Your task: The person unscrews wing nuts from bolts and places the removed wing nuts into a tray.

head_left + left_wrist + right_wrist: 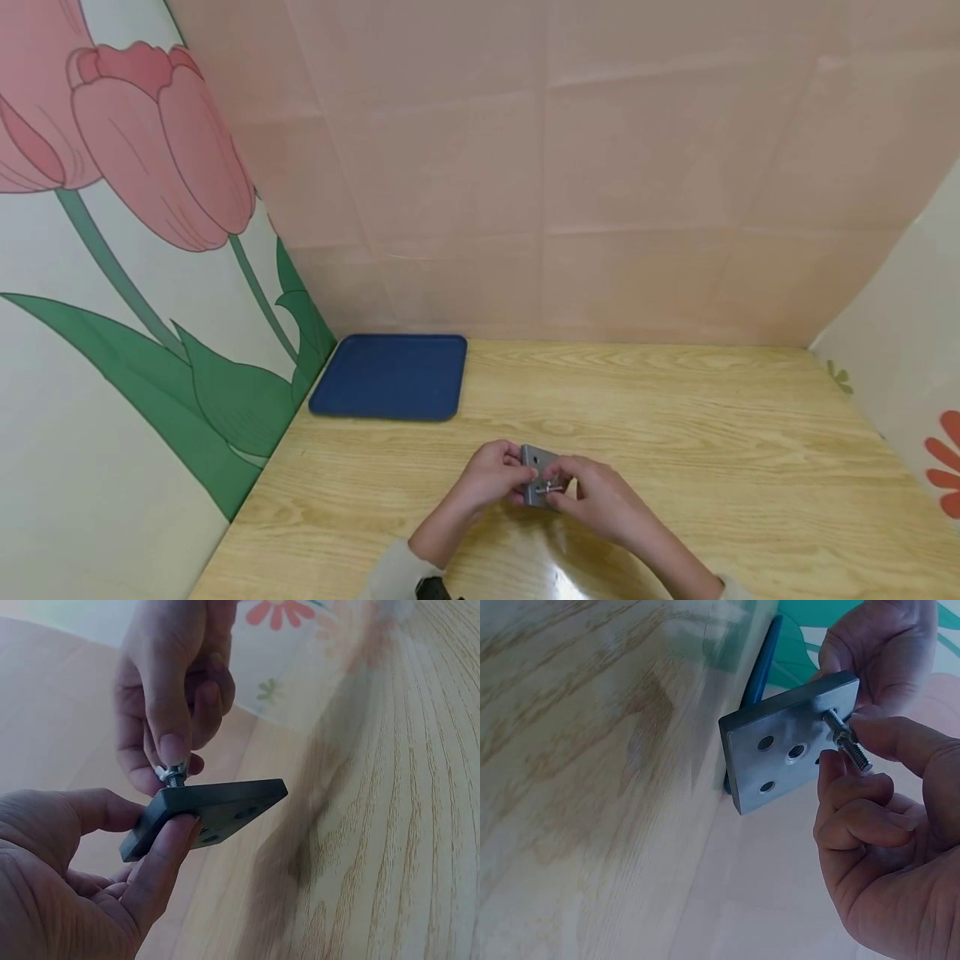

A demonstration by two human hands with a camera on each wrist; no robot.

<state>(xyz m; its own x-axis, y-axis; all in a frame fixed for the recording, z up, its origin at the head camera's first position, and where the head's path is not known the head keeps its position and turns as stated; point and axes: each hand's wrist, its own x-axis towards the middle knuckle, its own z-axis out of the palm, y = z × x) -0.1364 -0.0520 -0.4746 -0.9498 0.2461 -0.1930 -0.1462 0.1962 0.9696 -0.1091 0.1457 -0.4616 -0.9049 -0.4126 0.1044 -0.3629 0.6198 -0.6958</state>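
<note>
A square grey metal plate [780,761] with several round holes is held up over the table. My left hand [491,477] grips it by one edge, thumb on one face and fingers on the other. From a corner hole a threaded bolt [860,756] sticks out, with a small wing nut [174,772] partway along it. My right hand [600,500] pinches the wing nut between thumb and index finger, its other fingers curled. The right wrist view shows the bolt's free end projecting past the nut.
A blue tray [390,377] lies at the back left of the wooden table [675,408]. A pinkish sheet [600,167] covers the wall behind. Flower-printed panels stand at both sides, and a dark band [431,588] circles the left wrist.
</note>
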